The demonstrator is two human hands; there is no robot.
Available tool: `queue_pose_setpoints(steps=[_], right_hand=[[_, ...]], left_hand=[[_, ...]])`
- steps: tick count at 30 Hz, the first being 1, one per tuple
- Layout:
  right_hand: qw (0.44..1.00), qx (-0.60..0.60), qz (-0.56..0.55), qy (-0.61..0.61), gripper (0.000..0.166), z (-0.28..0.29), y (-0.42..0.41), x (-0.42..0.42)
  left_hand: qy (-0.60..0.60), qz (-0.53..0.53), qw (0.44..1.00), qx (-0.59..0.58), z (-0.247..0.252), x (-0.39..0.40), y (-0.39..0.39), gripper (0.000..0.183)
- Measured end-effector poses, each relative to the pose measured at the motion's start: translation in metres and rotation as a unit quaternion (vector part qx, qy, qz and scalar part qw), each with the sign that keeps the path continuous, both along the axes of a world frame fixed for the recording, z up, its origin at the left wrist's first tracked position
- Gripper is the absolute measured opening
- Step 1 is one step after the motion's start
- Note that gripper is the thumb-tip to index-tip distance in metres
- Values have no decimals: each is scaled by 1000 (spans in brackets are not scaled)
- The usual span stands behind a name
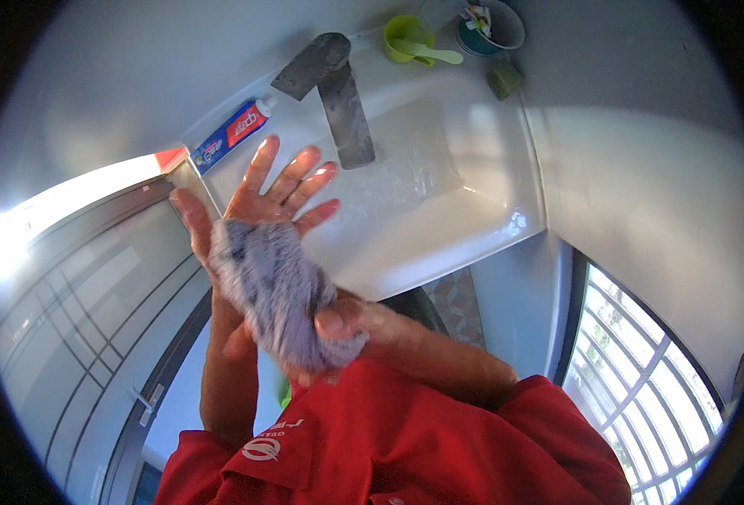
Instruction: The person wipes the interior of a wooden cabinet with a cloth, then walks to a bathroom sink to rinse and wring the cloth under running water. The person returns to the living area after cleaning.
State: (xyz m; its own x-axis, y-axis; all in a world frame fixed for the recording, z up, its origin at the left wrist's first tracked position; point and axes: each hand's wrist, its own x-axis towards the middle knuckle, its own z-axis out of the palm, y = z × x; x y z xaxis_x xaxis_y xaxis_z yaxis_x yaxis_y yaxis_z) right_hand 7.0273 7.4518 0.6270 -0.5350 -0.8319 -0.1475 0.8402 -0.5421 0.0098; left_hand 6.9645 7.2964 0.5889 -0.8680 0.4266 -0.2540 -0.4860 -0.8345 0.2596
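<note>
My left hand [264, 196] is raised palm up with its fingers spread and looks wet. Across its lower palm and wrist lies a fluffy grey-violet cloth [277, 290]. My right hand [340, 328] grips the lower end of that cloth, thumb on top, slightly blurred. Both hands are over the near left part of a white ceramic sink [409, 233]. Beyond the fingers stands a dark grey faucet [346, 107]. A blue and red toothpaste tube [233, 136] lies on the sink's back left ledge.
A yellow-green cup [403, 41] with a light green handled item [428, 52], a dark green container [491, 38] holding small items, and a green sponge [504, 79] stand along the back rim. A framed door [138, 391] is at the left, a barred window [643, 385] at the right.
</note>
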Motion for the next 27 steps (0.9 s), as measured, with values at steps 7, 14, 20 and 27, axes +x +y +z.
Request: queue_pose_setpoints(steps=[7,14,20,27], right_hand=[[997,-40,-5,62,61,12,5,-18],[906,392,91,133,25,-33,31,-35],[782,559,31,274,36,-128,17,-20],[556,734,156,358,63,-188,4,0]], left_hand=[[164,-30,974,151,25,-8,21,90],[85,-96,912,-389,30,-16,29,51],[-3,-3,851,-525,-57,7,50,36],[-63,76,746,-658,-126,32,64,33]])
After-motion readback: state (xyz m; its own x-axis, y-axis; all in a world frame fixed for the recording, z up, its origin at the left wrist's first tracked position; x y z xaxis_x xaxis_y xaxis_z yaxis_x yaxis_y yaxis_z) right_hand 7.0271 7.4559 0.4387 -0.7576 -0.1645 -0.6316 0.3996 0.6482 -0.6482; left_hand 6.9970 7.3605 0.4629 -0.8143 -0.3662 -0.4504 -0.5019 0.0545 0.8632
